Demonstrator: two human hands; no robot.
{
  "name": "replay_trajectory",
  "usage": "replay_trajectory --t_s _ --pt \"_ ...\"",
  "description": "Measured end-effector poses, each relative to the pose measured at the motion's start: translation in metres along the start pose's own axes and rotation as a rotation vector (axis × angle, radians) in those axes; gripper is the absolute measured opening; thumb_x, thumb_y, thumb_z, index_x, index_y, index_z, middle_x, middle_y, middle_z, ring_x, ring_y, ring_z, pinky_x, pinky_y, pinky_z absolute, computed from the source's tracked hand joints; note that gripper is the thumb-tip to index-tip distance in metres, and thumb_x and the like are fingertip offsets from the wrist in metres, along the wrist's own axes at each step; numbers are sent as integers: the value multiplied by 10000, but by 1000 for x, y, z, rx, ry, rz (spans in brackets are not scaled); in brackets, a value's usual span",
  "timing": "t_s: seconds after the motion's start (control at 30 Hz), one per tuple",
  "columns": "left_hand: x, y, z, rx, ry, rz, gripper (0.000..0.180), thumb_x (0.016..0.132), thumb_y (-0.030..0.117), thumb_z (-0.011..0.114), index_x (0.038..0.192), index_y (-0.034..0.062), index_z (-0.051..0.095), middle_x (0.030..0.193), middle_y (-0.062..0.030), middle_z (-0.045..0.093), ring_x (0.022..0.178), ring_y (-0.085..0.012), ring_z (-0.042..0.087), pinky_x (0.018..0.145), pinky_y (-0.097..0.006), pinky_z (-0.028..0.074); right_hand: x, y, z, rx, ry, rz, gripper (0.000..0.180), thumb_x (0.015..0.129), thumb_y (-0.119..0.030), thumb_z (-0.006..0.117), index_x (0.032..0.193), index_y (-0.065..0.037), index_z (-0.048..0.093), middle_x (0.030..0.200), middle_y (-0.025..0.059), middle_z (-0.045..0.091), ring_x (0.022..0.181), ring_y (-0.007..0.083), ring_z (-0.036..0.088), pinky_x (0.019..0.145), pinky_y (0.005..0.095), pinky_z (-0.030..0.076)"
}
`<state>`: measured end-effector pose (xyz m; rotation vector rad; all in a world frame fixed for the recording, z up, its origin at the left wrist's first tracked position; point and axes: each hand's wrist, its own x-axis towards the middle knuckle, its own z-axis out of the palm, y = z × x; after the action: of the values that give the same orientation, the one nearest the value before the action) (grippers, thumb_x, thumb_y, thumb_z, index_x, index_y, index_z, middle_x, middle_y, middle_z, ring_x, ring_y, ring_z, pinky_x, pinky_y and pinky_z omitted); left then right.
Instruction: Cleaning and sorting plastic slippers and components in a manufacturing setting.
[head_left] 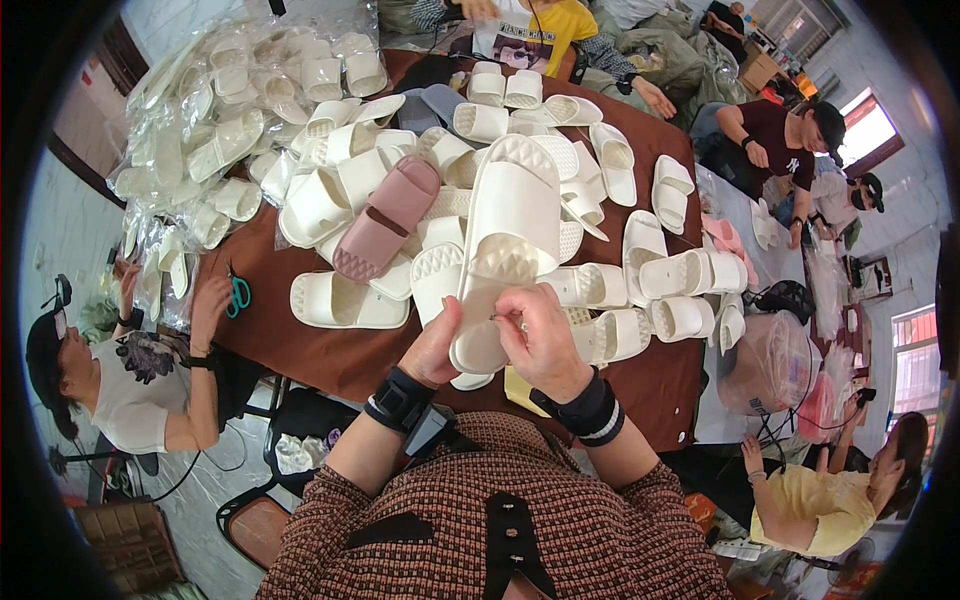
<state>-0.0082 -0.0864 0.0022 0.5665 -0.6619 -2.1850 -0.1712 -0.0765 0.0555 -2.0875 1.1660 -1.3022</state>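
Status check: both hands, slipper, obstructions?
Left grip steadies white slipper by its edge. Right grip pinches small dark item over its heel end; kind unclear. Loose slippers crowd brown tabletop beyond.

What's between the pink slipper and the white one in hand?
More white slippers lie between the pink slipper and the held white slipper, in the head view.

A cream-white, wide-strapped slipper (515,215) is held up, slightly tilted.

Teal-handled scissors (238,296) show at nine o'clock, a black-framed chair (255,528) between seven and eight, a co-worker in yellow (815,512) at four, a bright window (868,130) at two.
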Motion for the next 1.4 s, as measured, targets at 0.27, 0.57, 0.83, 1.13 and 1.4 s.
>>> replay_trajectory --t_s 0.27,0.57,0.83,1.13,1.4 --pt "-2 -4 -1 69 -17 1 738 887 610 370 1337 24 350 1264 -108 490 1121 -193 520 933 -338 447 -1 1 1 -136 -15 -101 261 704 80 563 938 -16 500 842 129 539 783 315 520 712 385 434" --pt "-4 -6 -2 84 -30 -28 846 832 665 378 1383 32 278 1348 -124 422 1216 -230 453 991 -378 409 -3 -2 -2 -125 -40 -116 271 699 86 555 945 -16 505 828 128 530 760 308 508 686 383 423" --pt "-5 -3 2 -5 -18 9 887 807 719 326 1348 15 336 1272 -140 491 1108 -254 542 895 -410 483 -12 -8 -11 97 -56 116 257 748 85 546 985 -9 511 830 107 514 727 227 520 644 324 447" --pt "-4 -8 -1 -115 -29 -4 929 786 754 296 1347 15 335 1260 -163 496 1080 -297 561 857 -462 501 -14 -7 -14 206 -84 294 208 790 49 551 987 0 508 849 110 518 745 201 544 648 306 463" --pt "-6 -10 -3 -149 -19 33 861 826 698 351 1376 38 294 1323 -135 450 1193 -256 479 984 -401 415 -6 -10 -11 -110 -74 57 217 719 75 553 910 -11 500 827 129 526 734 291 508 655 371 441"
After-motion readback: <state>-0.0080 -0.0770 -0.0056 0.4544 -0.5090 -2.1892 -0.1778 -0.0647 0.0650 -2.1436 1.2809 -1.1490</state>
